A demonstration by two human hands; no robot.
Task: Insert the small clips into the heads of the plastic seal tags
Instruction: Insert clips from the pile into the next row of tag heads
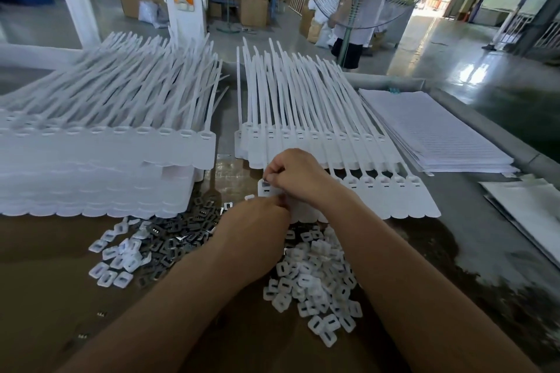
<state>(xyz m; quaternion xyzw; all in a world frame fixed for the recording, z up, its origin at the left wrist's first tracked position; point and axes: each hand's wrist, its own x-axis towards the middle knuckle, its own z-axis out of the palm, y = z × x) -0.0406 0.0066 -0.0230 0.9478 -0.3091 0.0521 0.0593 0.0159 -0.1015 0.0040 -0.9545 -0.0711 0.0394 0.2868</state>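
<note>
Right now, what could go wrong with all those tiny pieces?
1. The small clip the right hand pinches at the seal tag could slip and get lost in the dark clip pile.
2. The white caps lie right between the forearms; a nudge might scatter them.

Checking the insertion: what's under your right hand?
The white plastic seal tag head, with a small dark metal clip pinched at its top. The right hand hides the neighbouring tags' heads.
</note>
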